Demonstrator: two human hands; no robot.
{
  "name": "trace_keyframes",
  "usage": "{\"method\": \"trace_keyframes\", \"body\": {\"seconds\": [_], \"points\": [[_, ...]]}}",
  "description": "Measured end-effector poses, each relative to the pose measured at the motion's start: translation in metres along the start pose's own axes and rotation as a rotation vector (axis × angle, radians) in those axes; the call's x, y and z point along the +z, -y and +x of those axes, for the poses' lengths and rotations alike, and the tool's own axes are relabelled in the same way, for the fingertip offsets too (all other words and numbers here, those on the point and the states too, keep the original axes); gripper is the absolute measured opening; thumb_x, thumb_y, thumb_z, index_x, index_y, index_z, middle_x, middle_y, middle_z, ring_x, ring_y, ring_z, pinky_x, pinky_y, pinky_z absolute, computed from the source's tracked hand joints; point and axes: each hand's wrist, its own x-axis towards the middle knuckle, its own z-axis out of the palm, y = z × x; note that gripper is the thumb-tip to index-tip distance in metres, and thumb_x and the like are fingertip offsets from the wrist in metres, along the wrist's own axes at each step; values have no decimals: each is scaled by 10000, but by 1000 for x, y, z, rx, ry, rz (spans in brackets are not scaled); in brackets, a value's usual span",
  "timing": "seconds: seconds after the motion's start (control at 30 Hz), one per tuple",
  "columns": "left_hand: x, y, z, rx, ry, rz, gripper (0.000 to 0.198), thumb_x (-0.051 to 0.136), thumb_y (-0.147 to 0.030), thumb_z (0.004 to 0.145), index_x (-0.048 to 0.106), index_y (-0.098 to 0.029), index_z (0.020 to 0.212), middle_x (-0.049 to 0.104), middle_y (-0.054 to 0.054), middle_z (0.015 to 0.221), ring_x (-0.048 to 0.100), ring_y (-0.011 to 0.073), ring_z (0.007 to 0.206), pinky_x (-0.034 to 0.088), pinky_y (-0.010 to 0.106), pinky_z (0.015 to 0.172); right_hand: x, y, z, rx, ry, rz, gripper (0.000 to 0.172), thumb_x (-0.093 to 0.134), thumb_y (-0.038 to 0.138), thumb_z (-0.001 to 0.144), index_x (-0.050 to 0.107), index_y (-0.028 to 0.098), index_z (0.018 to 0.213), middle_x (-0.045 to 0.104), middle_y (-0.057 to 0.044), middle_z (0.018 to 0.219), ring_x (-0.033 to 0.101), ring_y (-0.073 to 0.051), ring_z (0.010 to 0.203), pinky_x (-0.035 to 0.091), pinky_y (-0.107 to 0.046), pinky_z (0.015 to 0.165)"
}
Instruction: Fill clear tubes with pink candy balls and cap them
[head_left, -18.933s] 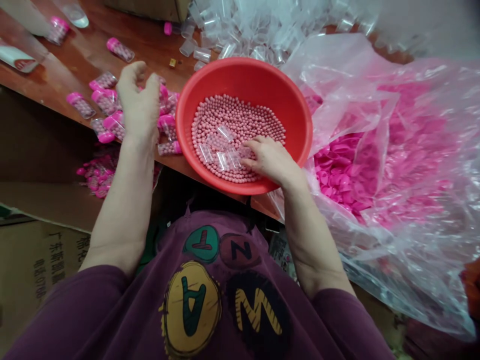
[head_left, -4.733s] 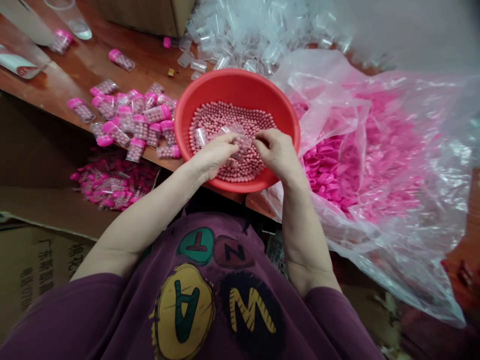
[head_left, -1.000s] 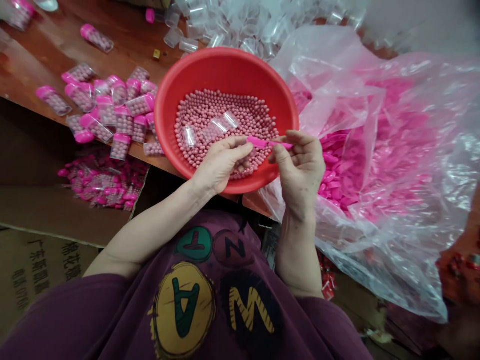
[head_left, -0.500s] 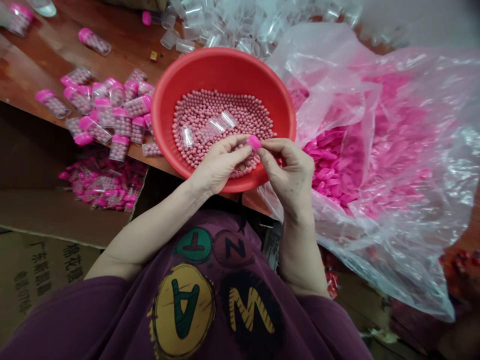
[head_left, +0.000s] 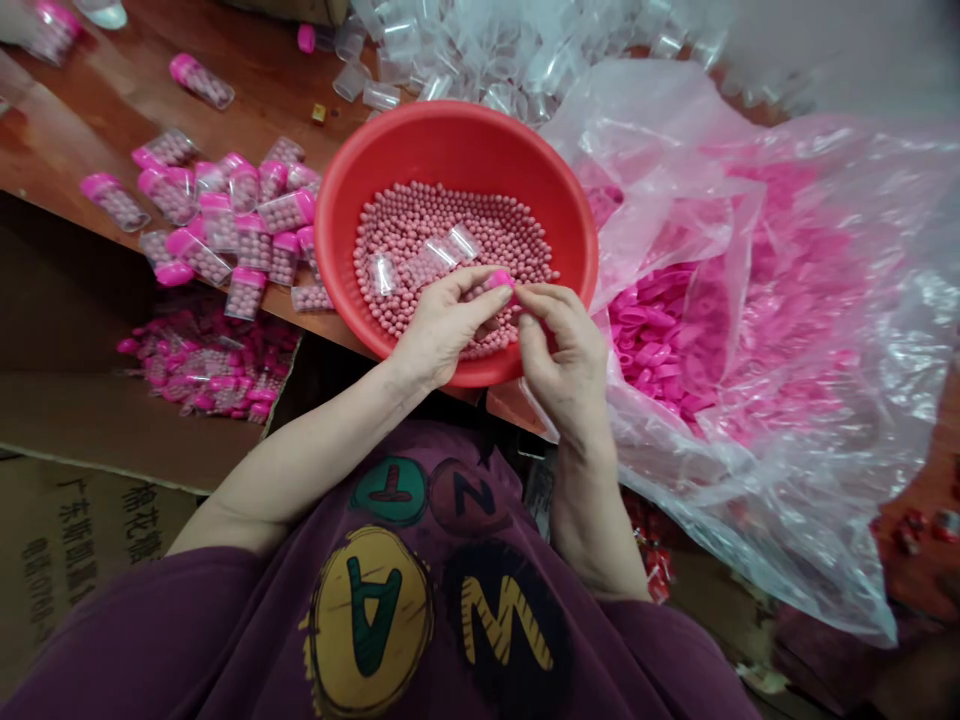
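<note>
Over the near rim of a red bowl (head_left: 450,120), my left hand (head_left: 442,325) is closed around a small clear bottle with a pink cap (head_left: 501,280); most of the bottle is hidden by the fingers. My right hand (head_left: 566,350) is just right of it, its index fingertip at the cap's edge and the thumb apart below, with nothing seen between them. Pink beads (head_left: 420,212) cover the bowl's bottom, and several clear bottles (head_left: 384,273) lie on them.
Capped bottles of beads (head_left: 253,243) are piled left of the bowl, above an open carton (head_left: 75,410) holding more. Clear empty bottles (head_left: 465,50) lie behind. At the right, a plastic bag (head_left: 795,480) holds pink caps (head_left: 652,320).
My right thumb has come away from the pink cap, and the hand has shifted slightly left and down. The cap sits lower in my left fingers. The view has shifted slightly.
</note>
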Motion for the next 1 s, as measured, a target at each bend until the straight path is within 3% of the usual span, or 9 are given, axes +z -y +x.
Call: {"method": "trace_keyframes", "body": {"seconds": [0.13, 0.23, 0.43, 0.63, 0.8, 1.0], "points": [[-1, 0, -2, 22, 29, 78, 128, 807, -40, 917, 788, -150, 978, 715, -26, 817, 602, 63, 694, 483, 169, 646, -10, -24, 2, 142, -51, 153, 394, 716, 428, 1066, 693, 343, 1450, 776, -59, 1287, 787, -215, 1061, 719, -427, 933], [-1, 1, -2, 53, 46, 112, 142, 822, -25, 884, 796, -140, 964, 750, -13, 874, 651, 72, 774, 517, 172, 718, -6, -27, 3, 185, -77, 213, 443, 744, 519, 1060, 675, 321, 1450, 806, -59, 1244, 800, -216, 1033, 724, -426, 930], [-5, 5, 2, 5, 108, -12, 140, 828, -35, 903, 823, -129, 1006, 781, 3, 878, 678, 72, 745, 553, 183, 732, -9, 1, 8, 109, 1, 106, 295, 676, 423, 1110, 786, 250, 1322, 840, -73, 1208, 807, -223, 1107, 693, -437, 1029], [-9, 8, 2, -20, 136, -3, 182, 846, -61, 906, 829, -149, 1065, 786, 4, 894, 709, 84, 775, 596, 202, 797, -14, 0, 6, 84, 77, 70, 351, 536, 418, 1176, 754, 314, 1431, 817, -59, 1255, 803, -217, 1134, 698, -431, 1040], [-10, 9, 4, 13, 110, 48, 225, 912, -101, 872, 830, -156, 1074, 771, -5, 899, 667, 73, 754, 572, 204, 777, -13, -4, 4, 78, 67, 7, 395, 526, 482, 1180, 756, 333, 1465, 774, -66, 1187, 785, -222, 1073, 703, -444, 997], [-5, 7, 2, -9, 148, -41, 193, 772, 10, 929, 835, -138, 1036, 762, -2, 906, 683, 70, 810, 583, 178, 812, 0, -11, 2, 149, -71, 122, 377, 679, 489, 1110, 785, 298, 1418, 820, -67, 1219, 797, -222, 1113, 706, -446, 1025]]}}
